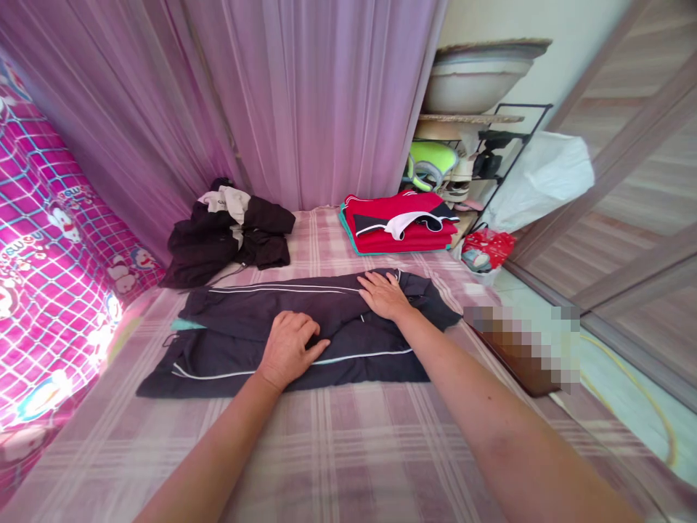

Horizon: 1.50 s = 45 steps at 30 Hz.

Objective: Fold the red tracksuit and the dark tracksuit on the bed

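Observation:
Dark track pants (239,352) with white piping lie lengthwise on the plaid bedsheet (348,450), one leg over the other. At the left end a bit of light teal shows between the layers. My left hand (291,345) rests on the middle of the pants, fingers slightly bent and thumb apart. Toward the right end my right hand (384,294) lies flat on the fabric, fingers stretched out. Neither hand grips the cloth.
Black and grey clothes (218,232) are heaped at the back left. A folded stack of red clothes (403,225) sits at the back right. A brown device (523,363), partly blurred, lies at the right edge. Beyond stand a rack (506,167), purple curtain (327,102) and wooden doors (632,181).

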### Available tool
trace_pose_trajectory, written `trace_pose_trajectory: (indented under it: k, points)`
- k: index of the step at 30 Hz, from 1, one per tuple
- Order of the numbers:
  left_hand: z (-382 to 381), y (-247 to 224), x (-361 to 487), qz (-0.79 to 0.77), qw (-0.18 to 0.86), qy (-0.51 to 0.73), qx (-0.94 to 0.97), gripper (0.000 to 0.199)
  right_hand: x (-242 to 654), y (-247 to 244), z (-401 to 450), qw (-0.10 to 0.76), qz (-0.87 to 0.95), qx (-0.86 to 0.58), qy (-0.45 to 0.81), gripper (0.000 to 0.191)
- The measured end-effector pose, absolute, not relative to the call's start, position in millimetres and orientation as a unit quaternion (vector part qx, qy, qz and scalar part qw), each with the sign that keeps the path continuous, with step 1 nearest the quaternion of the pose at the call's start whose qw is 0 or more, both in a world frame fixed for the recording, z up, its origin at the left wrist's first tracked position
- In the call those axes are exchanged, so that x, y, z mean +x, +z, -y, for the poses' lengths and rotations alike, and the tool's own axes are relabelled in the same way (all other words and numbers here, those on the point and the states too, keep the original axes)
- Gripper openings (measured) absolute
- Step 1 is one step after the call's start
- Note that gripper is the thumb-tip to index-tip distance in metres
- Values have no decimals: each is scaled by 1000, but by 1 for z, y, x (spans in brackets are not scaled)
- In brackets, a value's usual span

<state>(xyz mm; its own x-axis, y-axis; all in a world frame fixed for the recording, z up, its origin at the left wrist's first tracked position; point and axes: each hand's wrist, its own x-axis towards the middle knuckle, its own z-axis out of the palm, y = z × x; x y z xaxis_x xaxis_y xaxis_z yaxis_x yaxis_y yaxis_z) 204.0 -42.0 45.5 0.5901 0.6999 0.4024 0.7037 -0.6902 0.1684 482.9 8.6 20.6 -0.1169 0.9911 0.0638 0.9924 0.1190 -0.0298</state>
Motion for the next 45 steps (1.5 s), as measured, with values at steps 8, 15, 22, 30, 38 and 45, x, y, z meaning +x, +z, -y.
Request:
trace_pose_trajectory:
  k: [8,15,22,30,38,45]
  points:
    - [56,60,228,443,62,-142,-883,23,483,23,-8,41,743,-668,0,55]
    - [51,78,227,354,188,-106,-910,23,481,27,-6,46,741,-670,12,54]
    - [54,78,218,282,140,-28,-949,18,480,33,-3,46,741,-669,29,55]
    - [20,88,215,412,-20,-130,-902,42,479,30,-4,59,743,-666,19,55]
    - [-8,38,220,589,-22,-8,-808,67,479,38,-5,64,732,-677,47,55]
    - [-4,35,219,589,-27,-14,-808,68,404,53,1,171,759,-627,33,55]
